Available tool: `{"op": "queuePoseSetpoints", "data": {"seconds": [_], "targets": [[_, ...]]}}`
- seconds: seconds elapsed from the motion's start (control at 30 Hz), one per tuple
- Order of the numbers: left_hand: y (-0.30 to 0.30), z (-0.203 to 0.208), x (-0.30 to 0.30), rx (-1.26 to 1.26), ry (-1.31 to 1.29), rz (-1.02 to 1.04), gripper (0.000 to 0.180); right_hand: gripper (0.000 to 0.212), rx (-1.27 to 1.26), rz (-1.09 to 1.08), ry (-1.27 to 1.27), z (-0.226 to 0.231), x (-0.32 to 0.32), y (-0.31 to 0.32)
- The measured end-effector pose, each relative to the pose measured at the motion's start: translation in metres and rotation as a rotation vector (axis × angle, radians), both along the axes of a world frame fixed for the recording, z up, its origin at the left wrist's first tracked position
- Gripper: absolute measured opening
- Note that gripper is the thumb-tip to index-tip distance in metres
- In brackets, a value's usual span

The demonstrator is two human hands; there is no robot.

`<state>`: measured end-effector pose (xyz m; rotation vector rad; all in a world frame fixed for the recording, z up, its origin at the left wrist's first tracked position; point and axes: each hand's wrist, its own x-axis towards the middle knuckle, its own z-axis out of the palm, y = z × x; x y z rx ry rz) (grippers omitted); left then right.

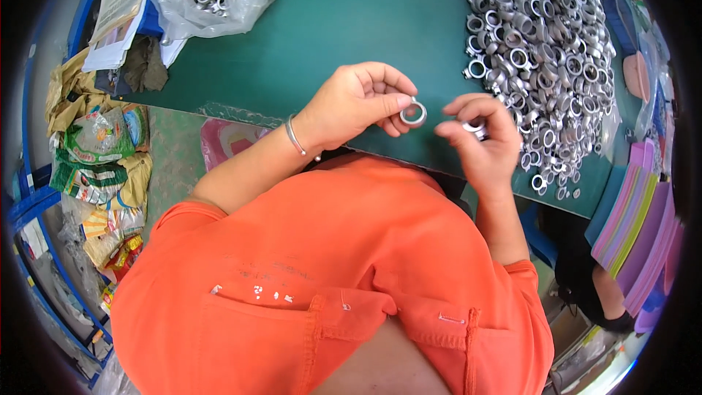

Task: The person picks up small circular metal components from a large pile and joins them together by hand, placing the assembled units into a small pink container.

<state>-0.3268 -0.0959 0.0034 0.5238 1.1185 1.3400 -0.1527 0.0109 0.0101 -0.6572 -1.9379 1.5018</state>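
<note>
Over the near edge of the green table, my left hand (373,99) pinches a silver metal ring (414,113) between thumb and fingers, with the ring's opening facing up. To its right, my right hand (484,132) curls its fingers round a second metal ring (475,130), partly hidden by the fingers. The two hands are a short way apart. Just beyond my right hand lies a large pile of similar metal rings (541,51), each with a small lug at the side.
A clear plastic bag (219,0) of metal rings sits at the far left of the green table (351,22), beside papers (128,7). Crumpled sacks (102,146) lie left of the table. Stacked coloured foam sheets (632,219) stand at right, near another person's arm (608,291).
</note>
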Motion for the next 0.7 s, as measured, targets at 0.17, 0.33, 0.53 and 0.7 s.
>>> {"op": "queuePoseSetpoints", "data": {"seconds": [0.17, 0.33, 0.53, 0.7], "targets": [[0.004, -0.003, 0.002, 0.012, 0.072, 0.027, 0.019, 0.023, 0.241, -0.068, -0.505, 0.000, 0.032, 0.015], [0.004, -0.005, 0.004, -0.015, 0.054, 0.039, 0.018, 0.025, 0.399, -0.002, -0.547, -0.020, 0.034, -0.003], [0.000, -0.011, -0.001, 0.025, -0.220, 0.084, 0.016, 0.020, 0.085, -0.027, -0.379, -0.023, 0.007, -0.006], [-0.010, -0.016, -0.012, 0.047, -0.317, 0.106, 0.016, 0.017, 0.250, -0.089, -0.398, -0.025, 0.008, 0.007]]}}
